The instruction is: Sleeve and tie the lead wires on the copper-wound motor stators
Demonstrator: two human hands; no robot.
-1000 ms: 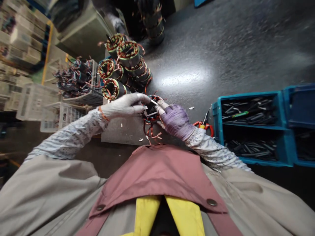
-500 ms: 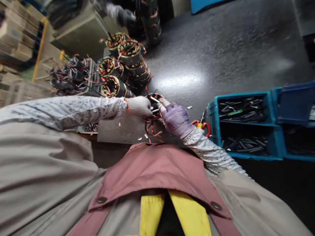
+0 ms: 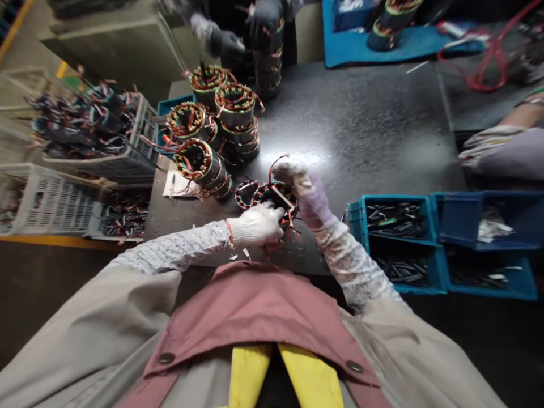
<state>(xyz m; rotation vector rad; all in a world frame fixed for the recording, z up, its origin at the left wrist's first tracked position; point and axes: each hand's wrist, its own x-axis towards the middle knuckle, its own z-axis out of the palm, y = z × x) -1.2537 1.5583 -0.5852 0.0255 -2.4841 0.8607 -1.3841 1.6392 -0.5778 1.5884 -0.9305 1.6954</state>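
A motor stator [image 3: 291, 211] with a ring of copper windings lies on the dark worktable in front of me, its lead wires sticking out. White sleeving crosses its opening. My left hand [image 3: 258, 224], in a white knit glove, is closed at the stator's near left rim, fingertips reaching into the opening. At the far right rim is my right hand [image 3: 309, 195], in a purple and white glove, slightly blurred. Its fingers are bent together near an upright lead wire [image 3: 271, 169]; what they pinch is hidden. Another wound ring [image 3: 243, 194] shows just left of the stator.
Stacked stators [image 3: 208, 164] stand at the back left, beside white crates [image 3: 140, 133] of wired parts. Blue bins [image 3: 363, 226] with black tubes sit at the right. A co-worker's gloved hand [image 3: 232, 45] is beyond a stator stack; another person's arm [image 3: 505, 144] is at right.
My view has shifted, showing more of the table's far side. My right hand has moved from the stator's opening to its far right rim; my left hand has come to the near side.
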